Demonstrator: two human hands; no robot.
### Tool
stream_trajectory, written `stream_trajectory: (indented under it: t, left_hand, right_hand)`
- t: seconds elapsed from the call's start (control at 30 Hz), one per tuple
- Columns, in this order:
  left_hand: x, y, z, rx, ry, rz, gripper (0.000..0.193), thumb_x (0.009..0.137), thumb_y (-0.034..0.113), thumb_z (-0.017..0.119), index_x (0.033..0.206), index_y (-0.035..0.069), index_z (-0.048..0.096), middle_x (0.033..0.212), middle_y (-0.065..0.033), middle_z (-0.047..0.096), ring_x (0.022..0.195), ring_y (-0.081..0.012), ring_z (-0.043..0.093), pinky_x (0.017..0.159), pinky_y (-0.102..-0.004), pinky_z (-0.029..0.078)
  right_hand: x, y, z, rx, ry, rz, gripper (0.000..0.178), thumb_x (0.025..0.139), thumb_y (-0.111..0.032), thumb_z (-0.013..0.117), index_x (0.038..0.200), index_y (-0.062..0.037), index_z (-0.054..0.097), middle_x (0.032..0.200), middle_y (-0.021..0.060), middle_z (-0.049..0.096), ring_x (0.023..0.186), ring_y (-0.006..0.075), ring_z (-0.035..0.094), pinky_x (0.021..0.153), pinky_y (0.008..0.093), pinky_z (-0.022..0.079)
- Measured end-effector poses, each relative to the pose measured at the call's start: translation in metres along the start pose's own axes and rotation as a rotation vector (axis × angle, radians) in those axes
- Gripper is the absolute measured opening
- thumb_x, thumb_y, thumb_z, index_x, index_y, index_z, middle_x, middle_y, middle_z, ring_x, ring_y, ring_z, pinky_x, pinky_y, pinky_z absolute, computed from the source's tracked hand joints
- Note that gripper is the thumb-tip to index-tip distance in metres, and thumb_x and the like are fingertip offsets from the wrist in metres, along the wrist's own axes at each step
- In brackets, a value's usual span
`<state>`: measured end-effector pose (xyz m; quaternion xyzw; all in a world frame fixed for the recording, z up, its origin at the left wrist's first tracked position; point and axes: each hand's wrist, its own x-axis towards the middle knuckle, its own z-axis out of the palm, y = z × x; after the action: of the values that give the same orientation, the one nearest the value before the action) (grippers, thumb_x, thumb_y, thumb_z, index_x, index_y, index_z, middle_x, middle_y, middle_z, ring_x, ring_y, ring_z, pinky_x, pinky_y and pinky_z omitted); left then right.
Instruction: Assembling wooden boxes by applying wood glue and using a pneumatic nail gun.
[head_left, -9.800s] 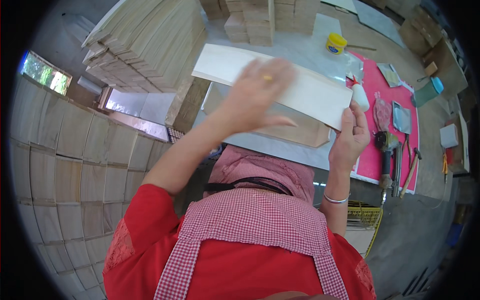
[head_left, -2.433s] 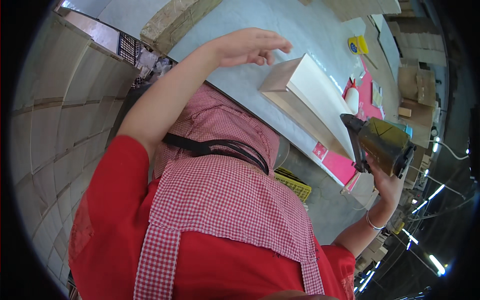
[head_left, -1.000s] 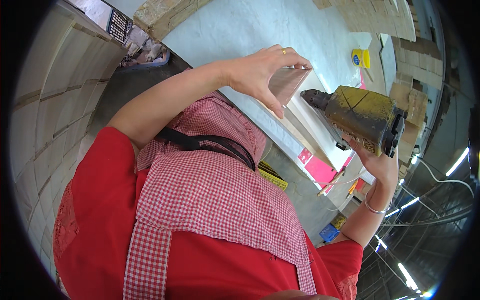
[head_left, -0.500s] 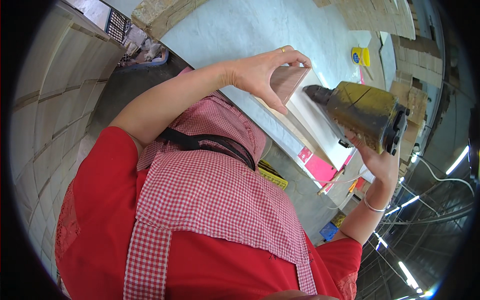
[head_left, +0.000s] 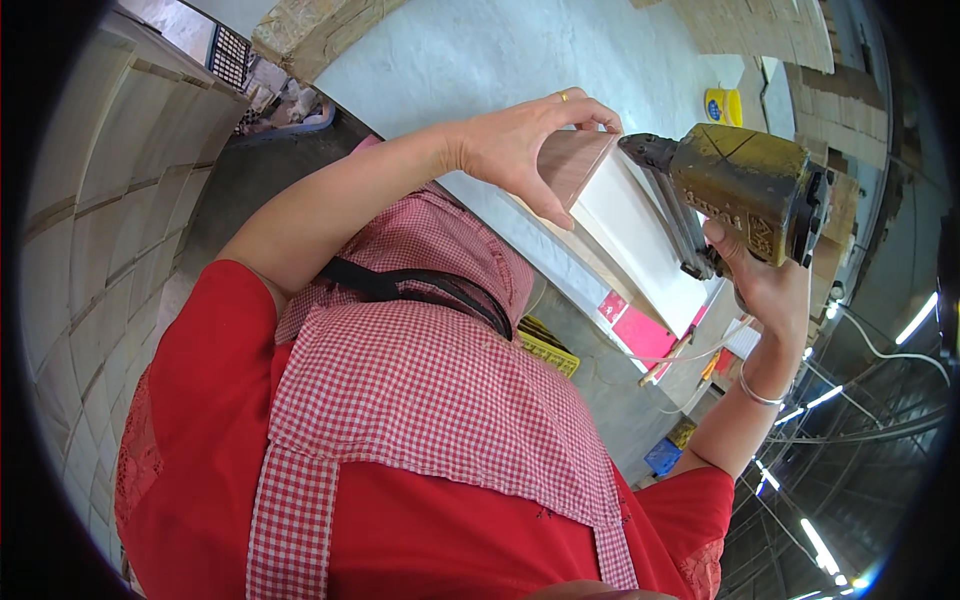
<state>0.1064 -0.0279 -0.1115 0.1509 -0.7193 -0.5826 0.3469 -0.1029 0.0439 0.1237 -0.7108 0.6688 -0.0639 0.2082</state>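
Note:
My left hand [head_left: 515,150] spans a brown wood-grain end panel [head_left: 574,160], thumb on its near corner and fingers over its far one. This panel joins a long white-faced board [head_left: 625,222], forming part of an open box on the worktable. My right hand [head_left: 772,288] is wrapped round the handle of a worn yellow-and-black nail gun [head_left: 738,180]. The gun's nose is at the far corner of the box, close to my left fingertips; whether it touches the wood I cannot tell. The gun's body hides part of my right fingers.
Beneath the box is a pale worktable [head_left: 450,60]. A yellow tub [head_left: 723,107] stands at its far right, near stacked boards [head_left: 840,110]. A pink sheet [head_left: 643,332] lies by the near edge. An air hose [head_left: 870,345] hangs right; wood stacks [head_left: 90,250] rise left.
The nail gun in my right hand has moved up and slightly right, its nose now at the box's far corner. My left hand has stayed almost still on the end panel.

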Motion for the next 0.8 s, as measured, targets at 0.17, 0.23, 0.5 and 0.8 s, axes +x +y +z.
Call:
stream_trajectory:
  t: [0.17, 0.23, 0.5, 0.8]
  left_hand:
    - [-0.001, 0.002, -0.002, 0.007, 0.004, 0.031, 0.101, 0.048, 0.035, 0.089, 0.137, 0.015, 0.045, 0.125, -0.0085, 0.049, 0.124, -0.026, 0.047, 0.111, -0.0424, 0.037]
    - [-0.001, 0.002, -0.001, 0.014, 0.002, 0.033, 0.101, 0.049, 0.035, 0.089, 0.137, 0.015, 0.045, 0.126, -0.0086, 0.049, 0.125, -0.026, 0.047, 0.111, -0.0425, 0.037]
    - [-0.006, 0.005, -0.001, 0.08, 0.017, 0.014, 0.103, 0.053, 0.034, 0.088, 0.143, 0.015, 0.041, 0.134, -0.01, 0.047, 0.128, -0.0278, 0.046, 0.111, -0.0428, 0.036]
    - [-0.026, 0.0, 0.03, 0.345, 0.187, 0.076, 0.104, 0.07, 0.027, 0.082, 0.153, 0.01, 0.023, 0.142, -0.0189, 0.042, 0.13, -0.0342, 0.043, 0.11, -0.0462, 0.034]
  right_hand:
    - [0.004, 0.0, -0.002, 0.069, -0.026, 0.041, 0.037, 0.082, -0.019, 0.082, 0.11, 0.0, 0.068, 0.098, 0.0062, 0.073, 0.081, 0.0128, 0.064, 0.073, 0.0284, 0.053]
    - [0.006, -0.006, -0.005, 0.019, -0.05, 0.042, 0.036, 0.082, -0.021, 0.082, 0.109, 0.0, 0.069, 0.097, 0.006, 0.073, 0.079, 0.0126, 0.064, 0.072, 0.028, 0.053]
    - [-0.009, -0.014, -0.001, 0.081, 0.046, 0.049, 0.037, 0.076, -0.014, 0.086, 0.103, 0.0024, 0.067, 0.098, 0.0093, 0.074, 0.088, 0.0148, 0.066, 0.08, 0.0306, 0.053]
    - [-0.049, -0.011, 0.003, -0.044, -0.14, -0.031, 0.046, 0.077, -0.005, 0.083, 0.116, 0.0036, 0.061, 0.106, 0.0104, 0.07, 0.094, 0.0183, 0.065, 0.082, 0.0313, 0.054]
